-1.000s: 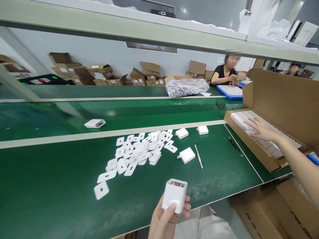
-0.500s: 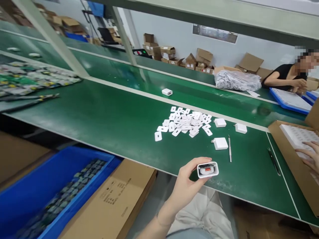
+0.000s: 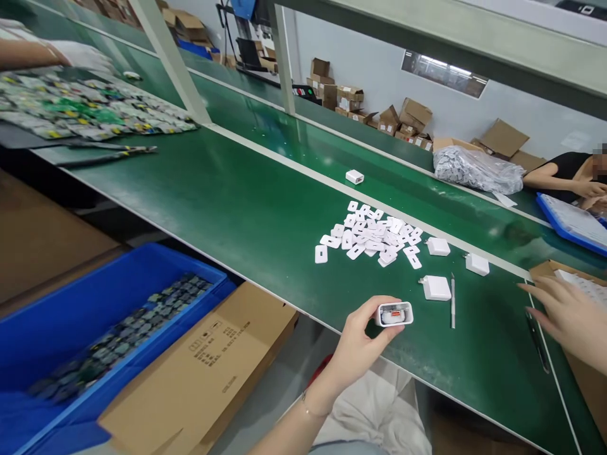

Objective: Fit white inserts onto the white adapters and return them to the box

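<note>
My left hand [image 3: 363, 335] grips a white charger housing [image 3: 408, 314] between thumb and fingers. Its open end faces me and shows an orange USB port inside. At the right, my right hand [image 3: 566, 313] hovers with fingers spread and nothing in them, above the tweezers [image 3: 538, 344] and beside a carton [image 3: 545, 268]. Beyond my left hand lies a loose pile of white end plates [image 3: 374, 234] with slots. White chargers [image 3: 436, 288] with prongs lie right of the pile, and a craft knife [image 3: 453, 303] is next to the nearest one.
A blue bin [image 3: 42, 322] of circuit boards and a cardboard box [image 3: 190, 373] stand below the bench edge at left. Pliers [image 3: 137, 150] lie near stacked boards [image 3: 95, 107]. A co-worker's gloved hand [image 3: 85, 57] reaches in there; another person sits at far right beside a blue tray [image 3: 564, 215].
My right hand has moved left from the carton over the tweezers. The left hand still holds the housing. The view has swung left, and a co-worker's gloved hand has appeared at the upper left.
</note>
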### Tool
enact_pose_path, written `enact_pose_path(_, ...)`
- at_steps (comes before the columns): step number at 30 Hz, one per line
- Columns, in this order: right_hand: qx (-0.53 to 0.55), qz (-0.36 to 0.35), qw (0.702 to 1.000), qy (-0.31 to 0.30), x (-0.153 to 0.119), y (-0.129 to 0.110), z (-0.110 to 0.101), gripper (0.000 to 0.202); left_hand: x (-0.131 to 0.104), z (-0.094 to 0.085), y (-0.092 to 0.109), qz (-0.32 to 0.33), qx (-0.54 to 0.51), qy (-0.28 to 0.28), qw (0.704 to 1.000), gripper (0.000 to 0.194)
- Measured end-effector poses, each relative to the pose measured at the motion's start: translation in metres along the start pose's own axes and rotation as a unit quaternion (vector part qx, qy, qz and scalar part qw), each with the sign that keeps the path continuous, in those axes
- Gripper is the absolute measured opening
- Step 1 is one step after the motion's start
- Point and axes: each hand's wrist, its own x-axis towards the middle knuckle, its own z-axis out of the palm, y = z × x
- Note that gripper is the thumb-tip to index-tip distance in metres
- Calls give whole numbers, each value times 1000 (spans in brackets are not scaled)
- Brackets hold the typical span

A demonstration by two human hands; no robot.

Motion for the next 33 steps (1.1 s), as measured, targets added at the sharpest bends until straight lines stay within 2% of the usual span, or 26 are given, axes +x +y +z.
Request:
enact_pose_path(1,12,-30,999,-23,25,-32,-5,43,0,0,-1,20,10,8,1000,23)
enact_pose_path(4,57,-39,992,-110,94,-118,-1,35,-2,-4,-4,104,63,17,992,27)
enact_pose_path(5,57,-31,987,-145,113,-139,5,33,-5,-8,-4,126,84,17,988,28)
enact_pose_path(6,57,-30,986,-154,130,-156,12,31,-8,-14,-5,139,102,20,985,30)
enact_pose_path(8,51,-12,985,-166,155,-177,25,28,-15,-26,-6,144,126,43,981,32)
enact_pose_path(11,48,20,983,-179,172,-186,38,25,-24,-45,-8,116,132,102,979,30)
enact_pose_path(15,68,42,978,-192,171,-180,41,32,-28,-55,-4,87,116,142,979,23)
enact_pose_path(18,102,39,973,-201,166,-177,42,34,-25,-53,0,81,87,140,983,23)
enact_pose_path(21,155,46,966,-200,167,-174,45,39,-24,-47,4,55,33,114,991,24)
enact_pose_path(25,272,78,945,-165,172,-164,48,41,-25,-43,8,42,-19,99,994,23)
enact_pose_path(30,474,91,868,-113,164,-164,44,49,-25,-42,9,1,-22,106,994,24)
enact_pose_path(31,524,96,840,-102,159,-169,41,51,-25,-41,8,-16,-27,108,994,25)
enact_pose_path(33,634,109,761,-84,147,-181,31,51,-23,-39,6,-46,-39,107,992,27)
